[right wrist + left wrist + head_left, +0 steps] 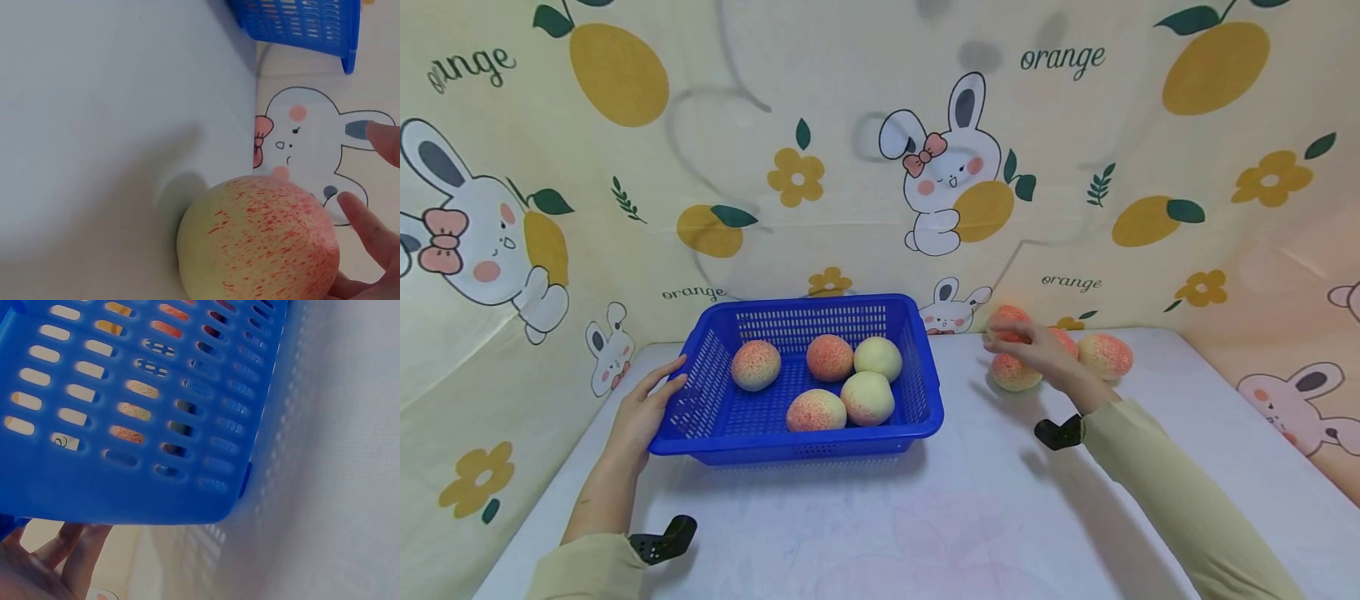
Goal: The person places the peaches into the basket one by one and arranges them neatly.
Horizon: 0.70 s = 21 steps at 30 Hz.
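Peach [259, 240] by the loosely spread, seemingly empty right hand [1043, 353] needs gentle cupping, straight-fingered left hand [642, 410] steadying the blue basket [797, 443].

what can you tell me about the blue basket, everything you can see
The blue basket looks like plastic: an open-topped rectangle with a solid rim and walls pierced by slots, oblong in the left wrist view. It sits upright on the white table, below the patterned backdrop. Five peach-like fruits lie inside. The person's left hand touches its left rim.
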Motion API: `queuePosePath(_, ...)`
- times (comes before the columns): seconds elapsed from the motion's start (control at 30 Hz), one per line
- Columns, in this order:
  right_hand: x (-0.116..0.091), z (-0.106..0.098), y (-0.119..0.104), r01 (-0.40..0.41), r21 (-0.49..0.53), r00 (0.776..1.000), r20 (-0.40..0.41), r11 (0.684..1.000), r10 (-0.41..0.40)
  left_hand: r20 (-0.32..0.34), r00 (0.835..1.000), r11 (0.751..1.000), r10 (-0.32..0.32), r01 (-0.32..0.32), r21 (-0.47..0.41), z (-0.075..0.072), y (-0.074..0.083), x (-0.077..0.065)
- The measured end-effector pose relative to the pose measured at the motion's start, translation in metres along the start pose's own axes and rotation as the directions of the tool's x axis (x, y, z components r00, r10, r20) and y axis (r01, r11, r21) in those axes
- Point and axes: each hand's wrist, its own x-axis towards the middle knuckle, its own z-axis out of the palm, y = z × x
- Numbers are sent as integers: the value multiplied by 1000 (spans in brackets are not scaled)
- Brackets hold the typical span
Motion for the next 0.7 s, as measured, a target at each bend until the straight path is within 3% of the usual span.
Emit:
queuePosePath(0.2, -4, -1, 7, 20, -45, 1000, 2, 999, -20, -6, 1000, 1000, -6, 7, 15, 0, 0, 0)
queuePosePath(0.43, -8, 9, 23, 20, -66, 997, 74, 998, -15, 0, 1000, 1000, -11, 11, 21, 0, -1, 1)
queuePosePath(0.7, -8, 14, 30, 28, -81, 998, 50, 996, -24, 0, 1000, 1000, -11, 11, 10, 0, -2, 2)
